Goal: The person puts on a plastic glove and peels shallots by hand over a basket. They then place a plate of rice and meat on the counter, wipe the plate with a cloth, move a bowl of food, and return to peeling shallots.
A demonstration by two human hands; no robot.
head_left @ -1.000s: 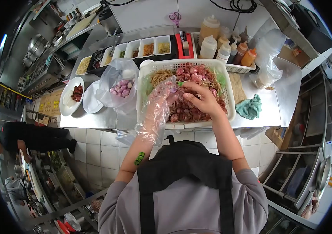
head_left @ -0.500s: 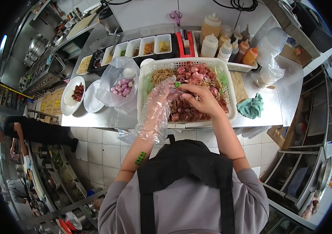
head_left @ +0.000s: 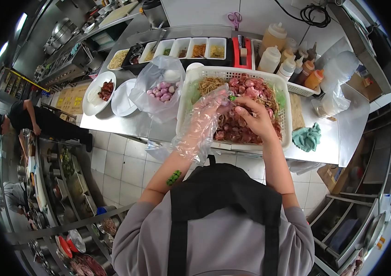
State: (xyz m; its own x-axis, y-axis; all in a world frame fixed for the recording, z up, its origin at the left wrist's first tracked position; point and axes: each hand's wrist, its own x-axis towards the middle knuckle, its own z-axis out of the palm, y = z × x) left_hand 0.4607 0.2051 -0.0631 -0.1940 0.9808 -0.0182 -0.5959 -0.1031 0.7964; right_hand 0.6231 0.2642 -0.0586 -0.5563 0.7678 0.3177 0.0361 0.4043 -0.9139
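Note:
My left hand [head_left: 208,112], in a loose clear plastic glove, is closed above a white perforated basket [head_left: 289,122]. My bare right hand [head_left: 257,120] is closed too, its fingertips meeting the left's. A small green piece [head_left: 232,98] shows between them; what each hand grips is too small to make out. Below lie reddish unpeeled shallots [head_left: 239,133] with loose skins, and a heap of dry brown stalks [head_left: 210,86] at the back left. Left of the basket, a clear plastic bag [head_left: 146,73] holds peeled pink shallots [head_left: 164,92] and something white and round.
White plates stand left; one oval plate [head_left: 90,108] holds dark red food. Behind are condiment tubs [head_left: 198,51], a red box [head_left: 240,57] and squeeze bottles [head_left: 269,60]. A green cloth [head_left: 306,137] lies right. A co-worker in black [head_left: 53,119] stands at far left.
The whole view has shifted, so the counter sits further right and slightly lower. My hands stay together over the basket, with only slight finger movement.

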